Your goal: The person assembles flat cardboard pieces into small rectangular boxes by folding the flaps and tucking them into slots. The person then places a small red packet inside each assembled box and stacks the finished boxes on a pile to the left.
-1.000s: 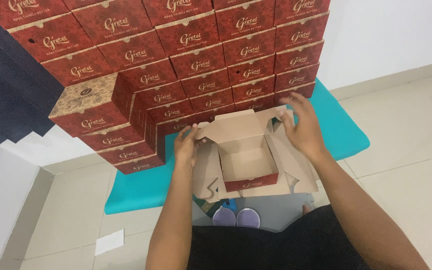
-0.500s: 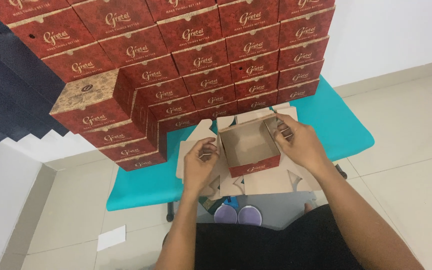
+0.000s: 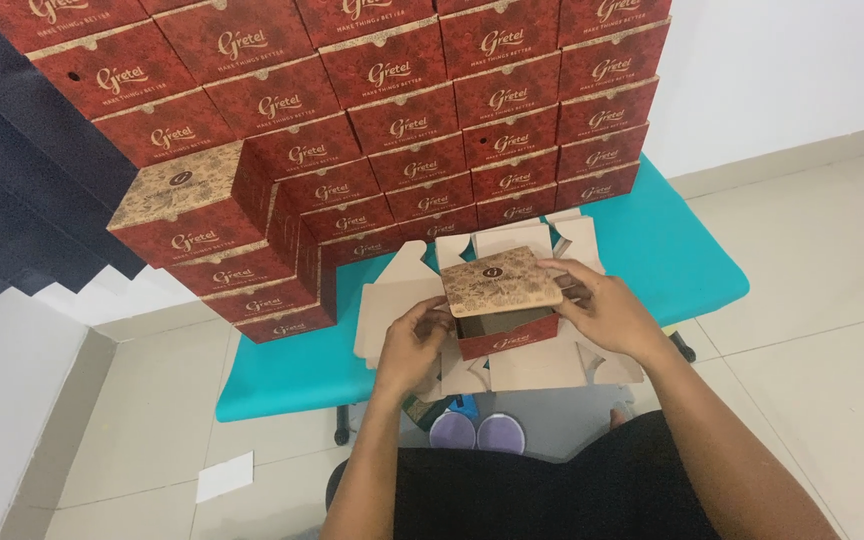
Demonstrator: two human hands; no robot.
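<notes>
A small red cardboard box with a tan patterned lid sits on unfolded cardboard flats on a teal table. The lid is lowered almost flat over the box. My right hand holds the lid's right edge and the box's right side. At the box's left side, my left hand presses on the left front corner under the lid.
A tall wall of stacked red boxes fills the back of the table, with one box jutting out at the left. White paper lies on the tiled floor. Purple footwear shows under the table.
The box was open with flaps up; the patterned lid has now come down over it. Both hands moved in from the flaps to the lid and box sides.
</notes>
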